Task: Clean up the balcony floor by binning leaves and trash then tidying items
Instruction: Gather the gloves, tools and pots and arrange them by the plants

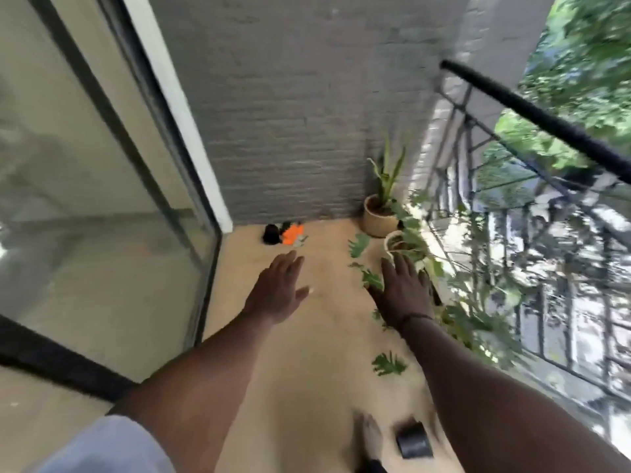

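- Head view: left hand (278,288) and right hand (403,290) are held out over the floor (307,353), fingers spread, nothing gripped.
- Flat lobed green leaves (389,364) are scattered along the railing side, nearer the right hand; one (372,279) lies just beside its fingers.
- Orange trash (293,234) is seen far ahead by the brick wall (290,131).

I see a grey brick wall (293,114) ahead; glass door (85,186) left; black railing (546,121) right; tan floor (307,353) in daylight.
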